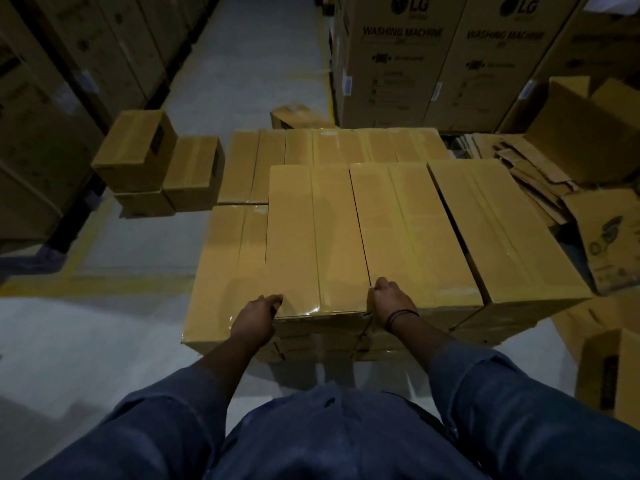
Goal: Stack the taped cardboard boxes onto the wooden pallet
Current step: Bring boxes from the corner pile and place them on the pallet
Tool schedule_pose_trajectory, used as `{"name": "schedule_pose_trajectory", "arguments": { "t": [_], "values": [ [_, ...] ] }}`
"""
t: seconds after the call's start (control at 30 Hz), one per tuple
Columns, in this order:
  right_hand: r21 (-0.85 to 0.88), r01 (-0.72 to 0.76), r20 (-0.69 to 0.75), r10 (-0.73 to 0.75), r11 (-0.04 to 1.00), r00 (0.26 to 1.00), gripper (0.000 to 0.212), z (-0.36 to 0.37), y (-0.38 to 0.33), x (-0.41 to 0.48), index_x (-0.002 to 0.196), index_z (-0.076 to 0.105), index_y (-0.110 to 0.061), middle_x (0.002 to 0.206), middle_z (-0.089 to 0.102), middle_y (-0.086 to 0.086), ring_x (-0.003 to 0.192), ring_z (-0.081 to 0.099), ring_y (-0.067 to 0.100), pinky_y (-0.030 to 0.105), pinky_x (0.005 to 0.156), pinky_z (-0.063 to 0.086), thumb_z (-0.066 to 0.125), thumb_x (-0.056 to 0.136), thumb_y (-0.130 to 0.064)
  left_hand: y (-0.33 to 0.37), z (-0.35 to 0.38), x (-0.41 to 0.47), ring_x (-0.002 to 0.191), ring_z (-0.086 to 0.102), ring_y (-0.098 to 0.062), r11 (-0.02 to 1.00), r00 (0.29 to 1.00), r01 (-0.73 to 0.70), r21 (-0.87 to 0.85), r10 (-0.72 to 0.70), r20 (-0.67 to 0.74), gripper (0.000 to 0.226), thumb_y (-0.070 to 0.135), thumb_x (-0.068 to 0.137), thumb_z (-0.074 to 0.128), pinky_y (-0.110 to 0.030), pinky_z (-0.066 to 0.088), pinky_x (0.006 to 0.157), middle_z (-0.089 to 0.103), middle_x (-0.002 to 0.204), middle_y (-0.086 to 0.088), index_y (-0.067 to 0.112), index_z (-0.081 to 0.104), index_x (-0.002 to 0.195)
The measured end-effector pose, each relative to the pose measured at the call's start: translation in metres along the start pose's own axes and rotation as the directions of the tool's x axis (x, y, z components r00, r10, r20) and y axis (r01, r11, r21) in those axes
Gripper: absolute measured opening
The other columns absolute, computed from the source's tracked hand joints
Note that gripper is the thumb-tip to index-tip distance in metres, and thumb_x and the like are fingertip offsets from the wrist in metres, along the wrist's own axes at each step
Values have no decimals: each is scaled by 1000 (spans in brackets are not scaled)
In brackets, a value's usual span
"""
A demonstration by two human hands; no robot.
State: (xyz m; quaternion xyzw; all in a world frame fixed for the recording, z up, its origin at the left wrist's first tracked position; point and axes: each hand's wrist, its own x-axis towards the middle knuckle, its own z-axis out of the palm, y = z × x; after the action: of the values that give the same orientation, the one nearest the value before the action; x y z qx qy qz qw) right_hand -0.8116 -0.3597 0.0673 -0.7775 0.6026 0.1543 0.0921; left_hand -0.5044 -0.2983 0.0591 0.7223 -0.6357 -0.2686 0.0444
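— Fingers (273,301) of the left hand (258,317): what have they got?

— They curl round the near left corner of a taped box (315,237), at six o'clock on the stack. The right hand (388,303) matches it: its fingers hook over the near right corner, down into the gap beside the next box (412,233). Both hands grip; neither is spread.

— And where does that box sit?

— Flat on the top layer, close against its neighbour. A third box (498,230) lies just beside that one, at three o'clock.

— How far along, would you say?

— Well on, I judge. A lower layer (225,271) shows at nine and twelve o'clock, and the top row runs three boxes across. The pallet is hidden beneath, so I can't see it.

— What's left?

— Small boxes (138,150) stand on the floor at ten o'clock, apart from the stack. The top layer has room at nine and twelve. This box probably only needs squaring up.
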Motion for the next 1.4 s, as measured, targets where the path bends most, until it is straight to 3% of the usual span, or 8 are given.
{"name": "schedule_pose_trajectory", "arguments": {
  "t": [0.2, 0.5, 0.57, 0.7, 0.8, 0.93, 1.13, 1.4],
  "values": [
    [56, -35, 30, 34, 998, 999, 33, -1, 1, 3, 127, 63, -11, 133, 43, 11, 123, 44, 31, 43, 98, 51, 61, 94, -10, 5, -6, 5, 103, 65, -23, 999, 995, 2, -37, 2, 101, 71, -2, 85, 70, -30, 55, 83, 61, 136, -9, 25, 52, 148],
    [95, -17, 30, 14, 995, 999, 44, 2, 3, -2, 133, 55, -11, 135, 43, 11, 123, 44, 30, 42, 98, 51, 66, 90, -9, 1, -2, 7, 118, 59, -27, 999, 986, 42, -33, -36, 164, 75, 6, 87, 74, -42, 54, 101, 54, 139, -9, 27, 44, 153],
    [112, 5, 27, -8, 994, 1000, 56, 3, 5, -6, 139, 49, -10, 142, 39, 12, 129, 41, 31, 44, 102, 49, 71, 88, -11, 2, 0, 7, 121, 60, -30, 999, 986, 38, -30, -32, 164, 73, 11, 89, 72, -43, 53, 103, 49, 144, -13, 28, 42, 153],
    [194, 16, 22, -20, 981, 1000, 62, 7, 8, -14, 148, 40, -9, 155, 30, 13, 142, 31, 32, 46, 112, 41, 66, 92, -19, 8, 4, 0, 131, 53, -37, 999, 992, 28, 47, -33, 120, 67, 28, 92, 71, -46, 49, 108, 18, 166, -18, 30, 41, 151],
    [254, 21, -19, -17, 967, 1000, 58, 16, 12, -22, 144, 42, -11, 156, 30, 13, 143, 29, 32, 47, 111, 41, 63, 92, -22, 20, 7, -10, 143, 37, -42, 990, 999, -43, 133, 41, 17, 59, 36, 94, 69, -48, 43, 113, 9, 170, -19, 28, 44, 147],
    [274, 4, -50, 10, 962, 999, 66, 24, 17, -40, 151, 36, -9, 161, 25, 14, 148, 23, 32, 46, 116, 36, 63, 93, -24, 42, 14, -15, 149, 29, -39, 976, 990, -127, 174, 136, -38, 69, 41, 95, 66, -47, 33, 121, 8, 171, -17, 27, 38, 156],
    [371, -50, -68, 81, 927, 994, 72, 40, 33, -67, 157, 29, -16, 165, 20, 10, 151, 18, 29, 39, 122, 28, 64, 95, -24, 88, 30, -18, 153, 25, -34, 948, 960, -276, 160, 280, -4, 65, 43, 98, 62, -47, 27, 125, 7, 173, -11, 30, 38, 157],
    [503, -143, -80, 211, 852, 974, 68, 55, 98, -118, 159, 27, -24, 166, 20, 3, 152, 19, 29, 43, 122, 28, 58, 97, -26, 178, 65, -20, 150, 30, -33, 838, 854, -519, 168, 514, 79, 61, 42, 97, 64, -47, 29, 123, 13, 172, -8, 29, 45, 153]
  ]
}}
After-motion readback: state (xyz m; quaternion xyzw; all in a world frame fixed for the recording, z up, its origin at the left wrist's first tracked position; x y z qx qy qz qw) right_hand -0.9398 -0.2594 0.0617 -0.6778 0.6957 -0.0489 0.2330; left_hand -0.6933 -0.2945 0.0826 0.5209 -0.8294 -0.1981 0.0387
